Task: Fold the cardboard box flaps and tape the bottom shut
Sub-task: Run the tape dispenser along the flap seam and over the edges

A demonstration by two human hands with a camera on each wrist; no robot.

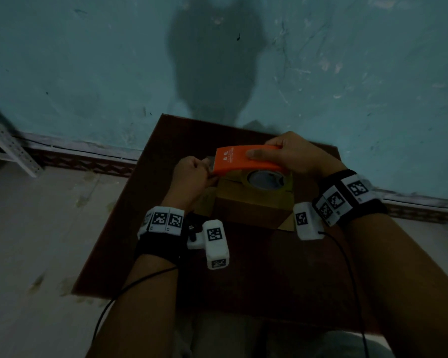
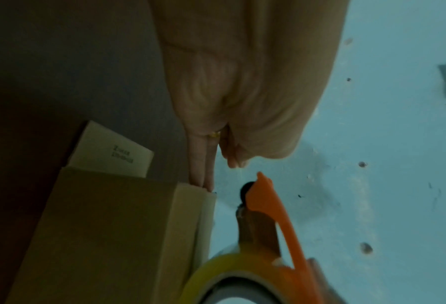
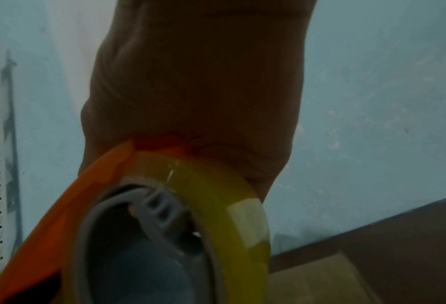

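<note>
A small brown cardboard box point(image 1: 254, 202) stands on a dark table point(image 1: 269, 280), with one pale printed flap point(image 2: 110, 152) sticking out beyond it. My right hand point(image 1: 264, 149) grips an orange tape dispenser point(image 1: 243, 160) from above and holds it just over the box top. Its yellowish tape roll point(image 1: 267, 180) hangs under the handle. My left hand point(image 1: 207, 171) is at the dispenser's cutter end. Two of its fingers point(image 2: 201, 181) reach straight down onto the box's edge point(image 2: 206, 197). Thumb and forefinger meet beside the orange tip point(image 2: 261, 185). No tape strip shows between them.
The table stands against a scuffed teal wall point(image 1: 88, 60). A white perforated metal rack point(image 1: 8, 143) leans at the far left. Black cables point(image 1: 347, 254) run back from both wrist units across the table's near half. Pale floor lies to the left.
</note>
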